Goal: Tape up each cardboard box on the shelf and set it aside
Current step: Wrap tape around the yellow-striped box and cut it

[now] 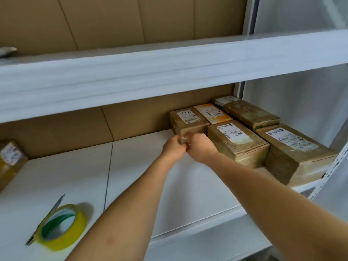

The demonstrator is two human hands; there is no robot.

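Both hands meet at the front of a small box point(185, 123) at the shelf point(169, 185) back. L hand point(174, 148) & R hand point(200, 147) fingers curl on a clear tape bit. Tape roll point(61, 226) lies front left.

Both bare arms stretched forward, hands meeting.
Left hand point(174, 147) and right hand point(200, 146) side by side, touching at the knuckles, fingers curled inward and pinching something small and blurred between them; forearms extended straight from the lower edge, converging toward the wrists.
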